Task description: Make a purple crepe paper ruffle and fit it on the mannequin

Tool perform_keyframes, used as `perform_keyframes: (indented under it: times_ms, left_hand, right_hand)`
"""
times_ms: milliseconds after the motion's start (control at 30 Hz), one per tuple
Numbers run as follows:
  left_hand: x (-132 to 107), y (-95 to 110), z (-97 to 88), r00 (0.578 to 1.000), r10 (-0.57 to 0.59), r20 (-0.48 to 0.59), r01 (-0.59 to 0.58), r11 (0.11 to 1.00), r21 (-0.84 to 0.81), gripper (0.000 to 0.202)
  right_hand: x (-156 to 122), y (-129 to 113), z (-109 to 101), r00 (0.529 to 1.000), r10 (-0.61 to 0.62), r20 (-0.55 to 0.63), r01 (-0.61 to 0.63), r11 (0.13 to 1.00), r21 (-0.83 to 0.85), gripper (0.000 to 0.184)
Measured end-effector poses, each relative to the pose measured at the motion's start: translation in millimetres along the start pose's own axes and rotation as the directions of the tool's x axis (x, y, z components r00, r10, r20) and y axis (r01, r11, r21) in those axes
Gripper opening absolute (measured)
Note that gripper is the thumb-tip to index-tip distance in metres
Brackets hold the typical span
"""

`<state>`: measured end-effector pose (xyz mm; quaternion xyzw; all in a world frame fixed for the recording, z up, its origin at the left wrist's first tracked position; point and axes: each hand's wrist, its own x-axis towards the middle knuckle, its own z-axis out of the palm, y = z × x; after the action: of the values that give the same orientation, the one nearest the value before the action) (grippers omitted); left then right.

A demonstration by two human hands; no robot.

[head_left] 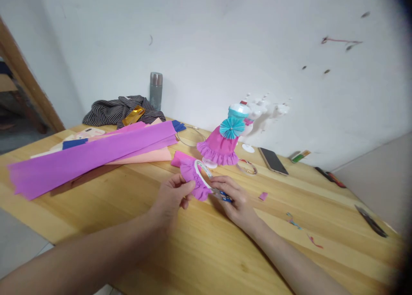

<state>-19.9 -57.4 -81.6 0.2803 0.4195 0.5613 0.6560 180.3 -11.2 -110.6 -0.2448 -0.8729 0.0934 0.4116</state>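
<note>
Firstly, markings: the white ring [204, 168] bears small coloured print on its band, too small to read; green packet [301, 157] near the wall likewise illegible at this res.; no brand legible on the flask [156, 93] or dark phone [273, 161].

Position: purple ruffle [189, 170] is held over the table [193, 252], approx. mid-view, in front of the pink-skirted figure [222, 142] w/ its turquoise rosette [231, 128]; L hand [175, 192] pinches ruffle's near edge, thumb on top, fingers curled under; gap there narrow. R hand [236, 200] grips a blue-handled tool [225, 197], fingers closed round it, thumb mostly hidden; tool's metal end lies at the ring's R side, exact contact can't be told.

Orientation: ruffle curves round ring's L side, long axis running upper L to lower R; ring's opening faces R-ish, its long axis on the same slant; tool's metal end points L, toward ruffle; handle toward R palm.
</note>
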Motion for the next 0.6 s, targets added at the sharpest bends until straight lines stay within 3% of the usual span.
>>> perform_keyframes:
  times_ms: [133, 267, 467, 600]
  left_hand:
    - [1, 3, 0.1, 0.995, 0.097, -0.021, -0.096, 0.993, 0.067, 0.023]
    - [1, 5, -0.5, 0.994, 0.112, 0.014, -0.113, 0.993, 0.032, 0.019]
    - [-1, 11, 2.5, 1.0, -0.024, 0.016, 0.025, 0.994, -0.107, 0.019]
    - [2, 22, 2.9, 0.995, -0.091, 0.029, 0.095, 0.978, -0.188, 0.032]
  right_hand:
    - [-1, 2, 1, 1.0, -0.004, 0.013, 0.004, 1.0, -0.007, 0.024]
    - [-4, 3, 2, 1.0, -0.002, 0.02, 0.002, 1.0, 0.011, 0.023]
    - [-2, 2, -3, 0.999, -0.008, 0.033, 0.006, 0.999, 0.051, 0.021]
    - [-1, 1, -8, 0.997, -0.05, 0.057, 0.047, 0.997, 0.065, 0.023]
